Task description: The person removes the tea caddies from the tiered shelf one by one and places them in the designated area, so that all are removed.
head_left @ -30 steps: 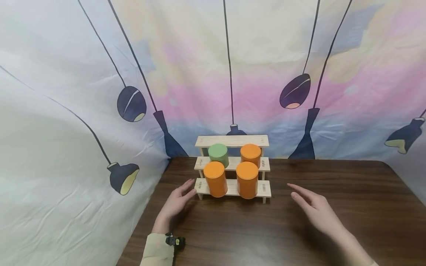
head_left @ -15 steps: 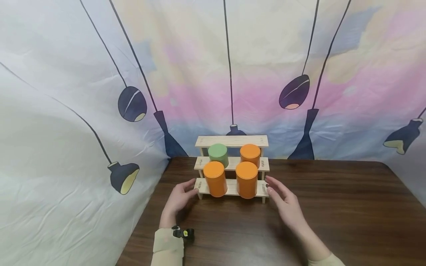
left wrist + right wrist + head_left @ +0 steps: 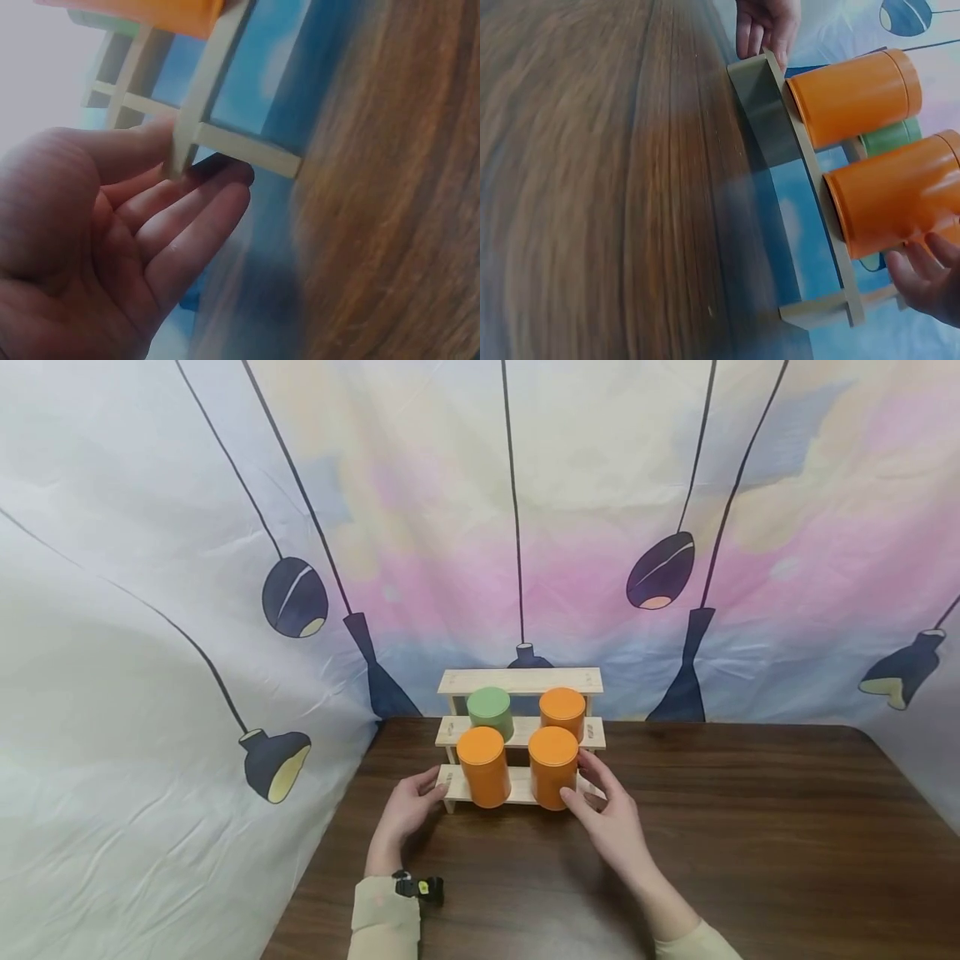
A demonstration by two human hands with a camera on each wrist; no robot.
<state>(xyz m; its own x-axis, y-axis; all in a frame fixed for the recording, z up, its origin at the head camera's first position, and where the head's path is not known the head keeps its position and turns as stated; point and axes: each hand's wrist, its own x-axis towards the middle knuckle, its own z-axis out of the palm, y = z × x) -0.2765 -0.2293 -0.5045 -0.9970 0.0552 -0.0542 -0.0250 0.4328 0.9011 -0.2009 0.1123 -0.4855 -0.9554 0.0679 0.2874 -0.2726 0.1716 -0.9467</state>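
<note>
A pastel backdrop cloth [image 3: 585, 485], printed with dark hanging lamps [image 3: 295, 597], is spanning the background and the left side. A dark wood-grained table [image 3: 750, 827] is extending from it toward the person. Near the table's far edge, a pale wooden rack [image 3: 520, 680] of three steps is standing upright, its levels rising away from the person.

The right hand [image 3: 615, 822] is gripping the front right orange canister [image 3: 552, 777] from its right side: the thumb is lying on the near face, the forefinger is reaching behind, and the partly bent fingers are spreading about as wide as the canister; how firmly they are pressing cannot be told. The left hand [image 3: 405, 810] is holding the left end of the lowest step, its thumb touching the wood and its other fingers curving behind and beneath.

The front right orange canister is standing upright on the lowest step, with the front left orange canister [image 3: 484, 772] standing beside it, apart. On the middle step, partly hidden by these, the rear orange canister [image 3: 562, 714] is standing at right and the green canister [image 3: 490, 714] at left. A small black device [image 3: 420, 888] is sitting at the left wrist, beside a pale sleeve [image 3: 386, 922].
</note>
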